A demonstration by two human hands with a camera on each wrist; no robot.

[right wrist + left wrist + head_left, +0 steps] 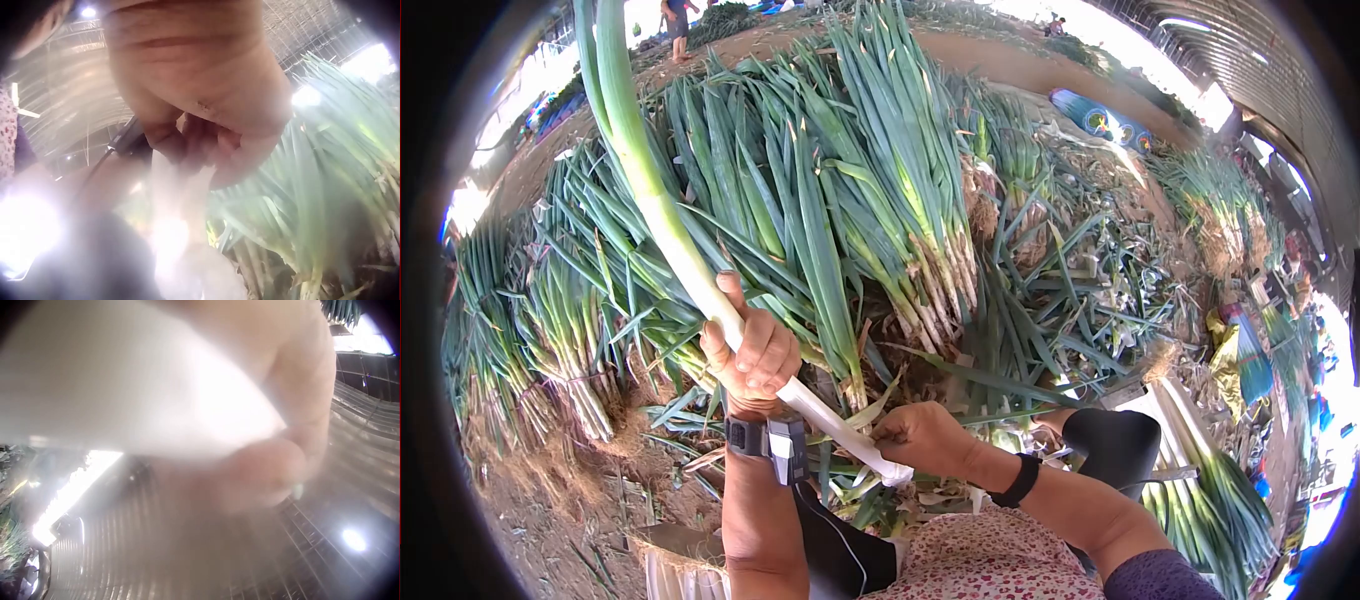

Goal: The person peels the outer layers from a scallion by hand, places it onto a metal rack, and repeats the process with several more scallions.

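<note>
My left hand [755,350] grips a long green onion [665,215] round its white shaft. The onion slants from green leaves at the upper left to a pale root end at the lower right. In the left wrist view, fingers [269,469] curl round the blurred white shaft [125,381]. Beside the lower end, my right hand [925,438] has its fingertips drawn together at the shaft. Seen from the right wrist, that hand [200,94] pinches at the white surface of the onion [181,212]; its fingertips are partly hidden.
Bundles of green onions [770,190] stand ahead, with more [570,380] at the left. Loose leaf trimmings [1090,290] cover the ground at the right. White-stemmed onions [1190,450] lie by my right leg, and others [685,575] sit at the lower left. A person [677,25] stands far back.
</note>
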